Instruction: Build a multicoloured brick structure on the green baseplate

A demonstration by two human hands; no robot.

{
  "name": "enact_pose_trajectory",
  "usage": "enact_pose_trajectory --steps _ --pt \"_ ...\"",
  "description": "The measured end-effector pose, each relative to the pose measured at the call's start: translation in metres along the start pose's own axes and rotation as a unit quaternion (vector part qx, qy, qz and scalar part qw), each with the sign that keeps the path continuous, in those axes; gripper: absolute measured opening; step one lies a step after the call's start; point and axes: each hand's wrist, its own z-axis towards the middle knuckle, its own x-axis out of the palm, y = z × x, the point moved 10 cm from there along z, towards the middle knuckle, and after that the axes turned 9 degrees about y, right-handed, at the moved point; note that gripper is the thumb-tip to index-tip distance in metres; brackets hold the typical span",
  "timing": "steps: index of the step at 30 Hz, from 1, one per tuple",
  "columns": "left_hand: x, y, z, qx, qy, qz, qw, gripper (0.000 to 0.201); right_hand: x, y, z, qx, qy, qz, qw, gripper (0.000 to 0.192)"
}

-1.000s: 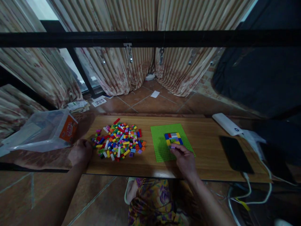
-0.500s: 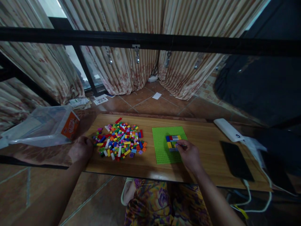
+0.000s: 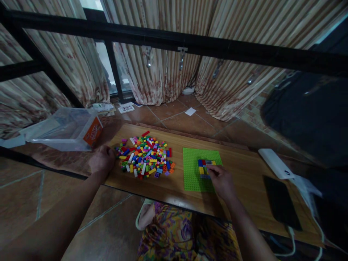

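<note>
Right hand (image 3: 223,180): fingertips on the small brick patch (image 3: 204,167) on the green baseplate (image 3: 191,174); whether it pinches a brick, I cannot tell.
Left hand (image 3: 102,161): loosely curled, resting on the surface (image 3: 244,174) beside the loose brick pile (image 3: 146,158).

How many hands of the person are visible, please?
2. The left hand rests beside the loose brick pile; the right hand touches the built bricks on the green baseplate.
</note>
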Motion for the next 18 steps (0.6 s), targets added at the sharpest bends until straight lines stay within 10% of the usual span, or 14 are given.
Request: enact_pose_trajectory --steps 18 --pt "0.002 0.003 0.001 -0.003 -0.008 -0.010 1.000 0.032 0.007 0.008 0.016 0.021 -0.013 -0.177 0.984 0.020"
